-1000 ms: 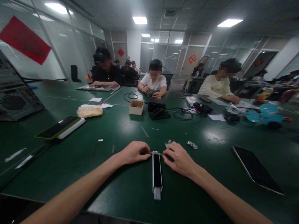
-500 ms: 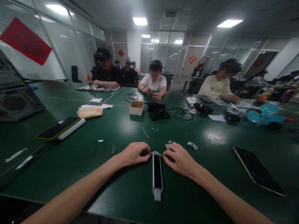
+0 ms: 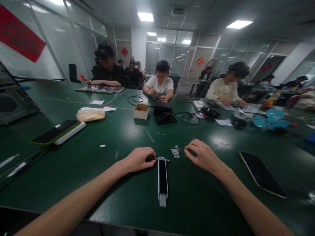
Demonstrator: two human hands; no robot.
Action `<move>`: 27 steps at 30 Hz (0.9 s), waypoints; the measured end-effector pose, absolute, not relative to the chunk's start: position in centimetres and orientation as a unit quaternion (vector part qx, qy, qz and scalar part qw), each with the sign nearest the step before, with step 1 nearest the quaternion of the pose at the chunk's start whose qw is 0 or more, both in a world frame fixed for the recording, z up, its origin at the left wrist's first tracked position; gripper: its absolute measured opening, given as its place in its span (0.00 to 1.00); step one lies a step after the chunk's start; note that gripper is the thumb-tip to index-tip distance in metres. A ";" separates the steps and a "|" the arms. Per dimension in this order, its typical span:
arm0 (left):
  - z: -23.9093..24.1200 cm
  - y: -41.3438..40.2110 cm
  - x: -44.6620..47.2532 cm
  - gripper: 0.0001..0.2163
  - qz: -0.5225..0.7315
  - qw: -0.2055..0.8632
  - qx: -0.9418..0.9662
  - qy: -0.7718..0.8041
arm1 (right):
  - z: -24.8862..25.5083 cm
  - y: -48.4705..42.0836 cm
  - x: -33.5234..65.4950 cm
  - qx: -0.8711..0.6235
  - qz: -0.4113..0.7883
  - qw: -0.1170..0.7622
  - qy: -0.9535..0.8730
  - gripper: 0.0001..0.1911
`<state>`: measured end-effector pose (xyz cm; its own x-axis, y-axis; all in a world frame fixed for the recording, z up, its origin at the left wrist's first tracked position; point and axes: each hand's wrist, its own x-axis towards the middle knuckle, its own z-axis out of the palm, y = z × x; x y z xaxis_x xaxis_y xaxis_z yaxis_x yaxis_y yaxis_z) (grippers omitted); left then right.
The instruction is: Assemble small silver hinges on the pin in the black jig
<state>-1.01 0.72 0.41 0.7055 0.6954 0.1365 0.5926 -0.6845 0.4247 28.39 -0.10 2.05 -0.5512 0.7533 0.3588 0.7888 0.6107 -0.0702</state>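
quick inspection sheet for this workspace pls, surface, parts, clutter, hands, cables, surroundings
Surface: green table, shiny, with pale scraps on it.
Job's things: slim device lying flat, metal rod across its far end; metal bracket on the table, beyond and to the right.
Clutter: dark-screened phone at right; green-edged phone at left; small open box; plastic bag.
Left hand: fingertips pinching the rod's left end.
Right hand: apart from the device, fingers curled near the bracket; cannot tell if it holds anything small.
Cables: black cables looped beyond the hands.
Surroundings: people seated across; computer case at far left.
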 end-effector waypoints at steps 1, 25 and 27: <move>0.4 0.7 -1.0 0.06 0.145 0.179 0.906 0.356 | 2.1 -0.1 28.5 -0.441 -0.047 0.173 -0.879 0.10; 0.6 0.8 -1.0 0.07 0.134 0.172 0.909 0.355 | 2.5 -0.1 29.8 -0.509 0.045 0.045 -0.858 0.11; 0.7 0.8 -1.1 0.07 0.132 0.173 0.910 0.354 | 2.7 -0.2 29.8 -0.516 0.053 0.037 -0.854 0.11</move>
